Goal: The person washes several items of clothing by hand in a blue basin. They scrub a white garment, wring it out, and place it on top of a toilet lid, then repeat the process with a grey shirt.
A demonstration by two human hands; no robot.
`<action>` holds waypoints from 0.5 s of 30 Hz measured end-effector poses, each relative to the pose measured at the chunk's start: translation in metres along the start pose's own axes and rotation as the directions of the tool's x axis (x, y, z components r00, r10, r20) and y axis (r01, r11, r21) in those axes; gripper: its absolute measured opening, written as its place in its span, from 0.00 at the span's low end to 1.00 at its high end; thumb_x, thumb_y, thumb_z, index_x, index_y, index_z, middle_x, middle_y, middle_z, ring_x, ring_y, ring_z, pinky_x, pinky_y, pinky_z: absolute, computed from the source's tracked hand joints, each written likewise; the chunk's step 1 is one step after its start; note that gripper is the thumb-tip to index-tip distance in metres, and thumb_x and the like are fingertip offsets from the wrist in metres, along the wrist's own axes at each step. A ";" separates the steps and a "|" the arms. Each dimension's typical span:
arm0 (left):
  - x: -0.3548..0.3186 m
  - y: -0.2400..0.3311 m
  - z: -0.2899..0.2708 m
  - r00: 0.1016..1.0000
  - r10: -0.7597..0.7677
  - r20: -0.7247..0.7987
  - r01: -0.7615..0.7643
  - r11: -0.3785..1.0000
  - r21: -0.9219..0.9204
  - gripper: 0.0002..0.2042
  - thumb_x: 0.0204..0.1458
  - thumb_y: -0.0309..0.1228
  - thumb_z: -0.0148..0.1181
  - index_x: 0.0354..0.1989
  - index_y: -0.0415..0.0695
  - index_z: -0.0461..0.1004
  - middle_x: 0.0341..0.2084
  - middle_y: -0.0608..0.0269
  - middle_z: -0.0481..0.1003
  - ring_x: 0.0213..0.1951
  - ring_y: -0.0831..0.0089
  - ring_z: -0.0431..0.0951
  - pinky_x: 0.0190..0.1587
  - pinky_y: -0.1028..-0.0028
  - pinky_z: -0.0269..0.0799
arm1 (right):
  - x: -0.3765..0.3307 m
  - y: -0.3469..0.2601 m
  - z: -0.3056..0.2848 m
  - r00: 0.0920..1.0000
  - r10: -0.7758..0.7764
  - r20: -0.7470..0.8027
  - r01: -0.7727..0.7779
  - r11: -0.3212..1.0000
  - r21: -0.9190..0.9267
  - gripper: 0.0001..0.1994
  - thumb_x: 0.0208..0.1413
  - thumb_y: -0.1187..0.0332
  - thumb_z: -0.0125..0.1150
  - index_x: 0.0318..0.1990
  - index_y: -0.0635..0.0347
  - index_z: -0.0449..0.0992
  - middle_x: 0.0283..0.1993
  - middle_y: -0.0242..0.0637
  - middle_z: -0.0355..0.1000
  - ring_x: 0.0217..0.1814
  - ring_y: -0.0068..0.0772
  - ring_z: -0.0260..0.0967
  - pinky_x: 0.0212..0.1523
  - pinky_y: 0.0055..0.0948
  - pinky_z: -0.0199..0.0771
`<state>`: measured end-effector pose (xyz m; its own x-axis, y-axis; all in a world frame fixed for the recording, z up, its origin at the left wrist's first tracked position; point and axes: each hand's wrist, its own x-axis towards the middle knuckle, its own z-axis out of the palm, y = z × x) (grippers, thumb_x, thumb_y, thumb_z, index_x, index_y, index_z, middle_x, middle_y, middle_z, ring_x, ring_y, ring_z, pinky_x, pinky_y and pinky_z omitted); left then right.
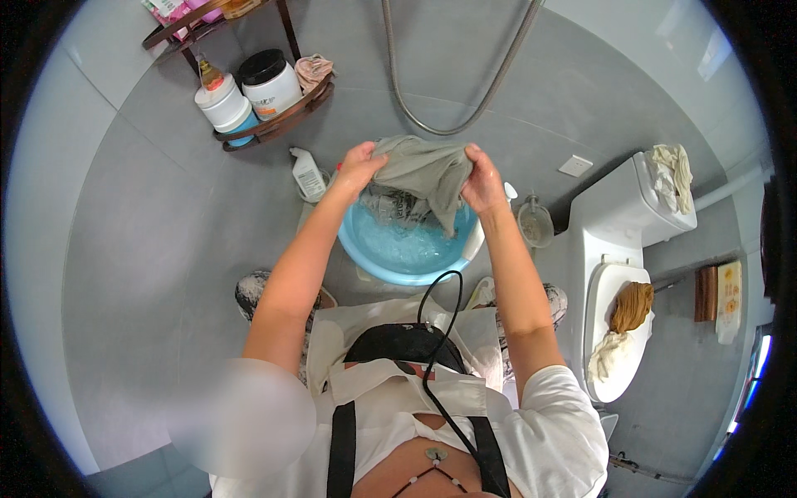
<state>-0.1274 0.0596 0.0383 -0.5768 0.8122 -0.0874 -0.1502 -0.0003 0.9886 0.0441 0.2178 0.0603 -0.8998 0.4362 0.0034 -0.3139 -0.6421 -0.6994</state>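
A wet grey-green cloth [419,164] is stretched between my two hands above a light blue basin [374,272]. My left hand [362,166] pinches its left end, and my right hand [481,181] grips the right end with the thumb on top. One part of the cloth hangs down toward the water [407,249]. Below it, a darker grey printed fabric [398,207] lies partly in the water; whether it belongs to the same piece, I cannot tell. A white object [474,241] rests along the basin's right rim, its kind unclear.
Left of the basin stands a white bottle [308,175]. A brown corner shelf [278,124] holds jars at the upper left. To the right is a toilet [610,332] with cloths [633,307] on its lid. A shower hose [440,131] loops down beyond the basin.
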 end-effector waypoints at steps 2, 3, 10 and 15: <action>0.004 -0.008 -0.006 0.997 0.024 -0.068 -0.023 1.000 0.008 0.15 0.48 0.30 0.53 0.43 0.37 0.64 0.40 0.60 0.69 0.43 0.74 0.68 0.46 0.74 0.62 | 0.008 -0.014 0.022 0.999 -0.035 0.031 0.035 0.999 -0.001 0.10 0.53 0.66 0.45 0.39 0.61 0.64 0.37 0.35 0.67 0.40 0.29 0.66 0.43 0.31 0.68; 0.003 -0.006 -0.003 0.995 0.033 -0.096 -0.033 0.999 0.011 0.15 0.49 0.32 0.53 0.43 0.37 0.64 0.40 0.60 0.69 0.43 0.74 0.68 0.47 0.74 0.62 | 0.009 -0.022 0.031 0.997 -0.050 0.052 0.051 0.999 -0.016 0.10 0.53 0.65 0.45 0.38 0.61 0.64 0.37 0.35 0.67 0.40 0.29 0.66 0.43 0.30 0.68; -0.031 0.045 0.016 0.978 0.125 0.165 0.024 0.722 -0.692 0.16 0.52 0.36 0.47 0.46 0.40 0.64 0.43 0.61 0.68 0.46 0.69 0.68 0.51 0.66 0.61 | 0.016 -0.058 0.069 0.997 -0.081 0.006 0.081 0.993 -0.086 0.11 0.53 0.63 0.49 0.36 0.61 0.68 0.37 0.36 0.69 0.38 0.28 0.66 0.41 0.29 0.69; -0.025 0.030 0.031 0.975 0.063 0.212 0.096 0.743 -0.663 0.15 0.51 0.27 0.48 0.47 0.37 0.60 0.43 0.57 0.67 0.46 0.66 0.68 0.50 0.66 0.63 | 0.025 -0.027 0.030 0.997 0.036 -0.062 -0.055 0.940 -0.337 0.14 0.51 0.61 0.52 0.41 0.61 0.67 0.40 0.33 0.67 0.41 0.26 0.64 0.43 0.27 0.65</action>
<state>-0.0930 0.0576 0.0736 -0.4017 0.9158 0.0034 -0.6991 -0.3091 0.6447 0.0205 0.2269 0.1009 -0.8901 0.4508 -0.0664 -0.1432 -0.4150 -0.8985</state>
